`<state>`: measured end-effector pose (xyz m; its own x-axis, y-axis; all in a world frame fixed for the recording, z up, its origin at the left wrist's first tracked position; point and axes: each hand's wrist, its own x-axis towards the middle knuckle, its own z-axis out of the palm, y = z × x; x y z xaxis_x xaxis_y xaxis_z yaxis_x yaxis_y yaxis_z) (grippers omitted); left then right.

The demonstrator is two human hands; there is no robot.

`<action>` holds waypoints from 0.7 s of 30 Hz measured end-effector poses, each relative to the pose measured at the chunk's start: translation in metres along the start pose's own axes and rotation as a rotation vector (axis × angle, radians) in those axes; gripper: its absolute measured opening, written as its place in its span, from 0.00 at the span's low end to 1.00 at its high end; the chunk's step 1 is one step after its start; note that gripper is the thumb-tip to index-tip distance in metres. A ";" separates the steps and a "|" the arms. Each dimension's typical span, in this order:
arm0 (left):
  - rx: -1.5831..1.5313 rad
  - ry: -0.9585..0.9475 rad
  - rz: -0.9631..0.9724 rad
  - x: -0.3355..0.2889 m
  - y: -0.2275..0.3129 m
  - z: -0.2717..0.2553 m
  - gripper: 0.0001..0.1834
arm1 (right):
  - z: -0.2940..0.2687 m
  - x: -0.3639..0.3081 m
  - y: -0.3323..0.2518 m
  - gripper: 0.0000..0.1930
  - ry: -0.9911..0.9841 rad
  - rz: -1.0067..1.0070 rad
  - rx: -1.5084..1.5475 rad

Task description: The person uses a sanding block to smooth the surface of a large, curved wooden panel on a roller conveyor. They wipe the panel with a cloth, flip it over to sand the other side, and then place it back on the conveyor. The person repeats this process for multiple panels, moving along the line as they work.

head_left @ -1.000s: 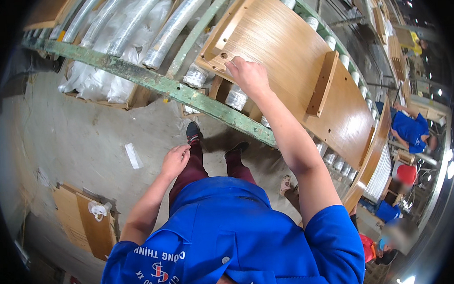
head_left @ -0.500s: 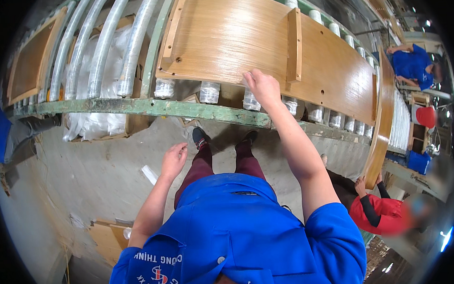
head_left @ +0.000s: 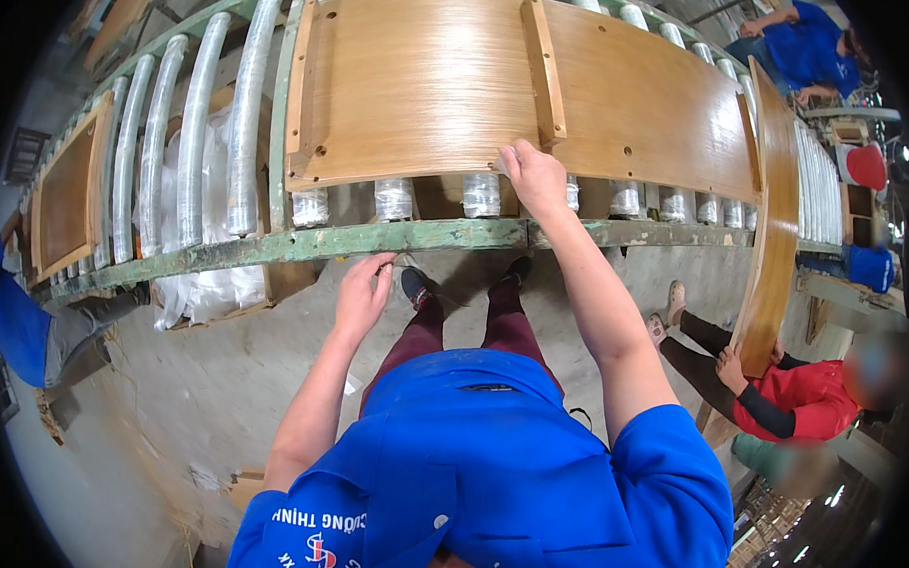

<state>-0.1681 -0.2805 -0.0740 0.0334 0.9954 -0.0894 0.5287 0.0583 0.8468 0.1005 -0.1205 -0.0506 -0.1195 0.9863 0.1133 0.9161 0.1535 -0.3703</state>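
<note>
A long brown wooden panel (head_left: 428, 85) with wooden cross strips (head_left: 540, 71) lies on the conveyor rollers in front of me. My right hand (head_left: 537, 181) is at its near edge, close to the middle strip. Thumb and fingers are pinched, with a small pale bit at their tips that is too small to name. My left hand (head_left: 363, 299) hangs just on my side of the green rail (head_left: 413, 237), its fingers curled in and the thumb near them. A thin thread-like line shows by these fingertips; whether it is held is unclear.
Plastic-wrapped rollers (head_left: 199, 133) run left, where a smaller framed panel (head_left: 71, 192) rests. A box of white plastic (head_left: 210, 293) sits beneath. At right, a person in red (head_left: 794, 402) holds a long board (head_left: 773, 223); a person in blue (head_left: 812, 46) is beyond.
My left hand has risen toward the green rail. The right hand has slid rightward along the panel's near edge, still pinched. The whole view has shifted a little.
</note>
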 end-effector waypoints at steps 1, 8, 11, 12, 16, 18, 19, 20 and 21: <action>-0.007 0.013 0.005 0.005 0.004 0.001 0.10 | 0.001 0.001 0.002 0.18 -0.001 0.008 -0.001; 0.134 0.087 0.186 0.054 0.031 0.005 0.09 | -0.014 -0.005 0.035 0.17 0.023 0.097 0.067; 0.163 0.132 0.230 0.072 0.043 0.007 0.09 | -0.026 -0.008 0.056 0.17 0.027 0.176 0.079; 0.172 0.135 0.222 0.077 0.046 0.008 0.08 | -0.030 -0.009 0.063 0.17 0.036 0.202 0.069; 0.188 0.147 0.198 0.093 0.058 0.018 0.09 | -0.042 -0.014 0.101 0.17 0.119 0.268 0.066; 0.199 0.156 0.212 0.100 0.063 0.023 0.09 | -0.049 -0.018 0.122 0.17 0.170 0.287 0.108; 0.202 0.154 0.218 0.104 0.065 0.025 0.09 | -0.054 -0.019 0.131 0.16 0.194 0.293 0.132; 0.218 0.144 0.209 0.107 0.067 0.027 0.09 | -0.058 -0.021 0.139 0.16 0.212 0.310 0.121; 0.235 0.134 0.200 0.110 0.069 0.029 0.09 | -0.063 -0.022 0.147 0.16 0.230 0.328 0.110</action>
<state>-0.1037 -0.1692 -0.0403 0.0526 0.9873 0.1497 0.7043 -0.1429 0.6954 0.2619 -0.1232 -0.0499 0.2718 0.9469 0.1717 0.8436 -0.1485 -0.5161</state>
